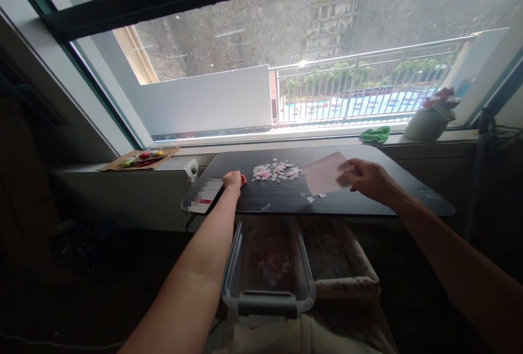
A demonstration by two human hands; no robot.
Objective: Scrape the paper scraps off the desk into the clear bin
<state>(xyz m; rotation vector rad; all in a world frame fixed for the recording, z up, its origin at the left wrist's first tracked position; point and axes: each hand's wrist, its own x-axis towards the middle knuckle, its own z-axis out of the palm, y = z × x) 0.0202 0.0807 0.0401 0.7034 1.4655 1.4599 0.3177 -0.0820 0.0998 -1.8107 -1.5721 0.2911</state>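
Note:
My right hand (365, 178) pinches a thin, pale pinkish sheet (323, 173) by its right edge, holding it above the dark table; the fingers are slightly blurred. Just left of the sheet lies a heap of small white and pink paper scraps (277, 170). A few loose scraps (310, 199) rest near the table's front edge. Beside the heap, my left hand (232, 179) is closed, with a small red bit (243, 179) showing at its fingers; I cannot make out what it is. Below the table edge, a clear plastic box (309, 272) contains more scraps.
The dark wood-grain table (347, 207) stands against a window sill. A partly blurred flat item (208, 193) lies at its left end. Farther left is a brown sheet (112, 164) with colourful items. A green cloth (376, 135) and a white container (427, 122) sit on the sill.

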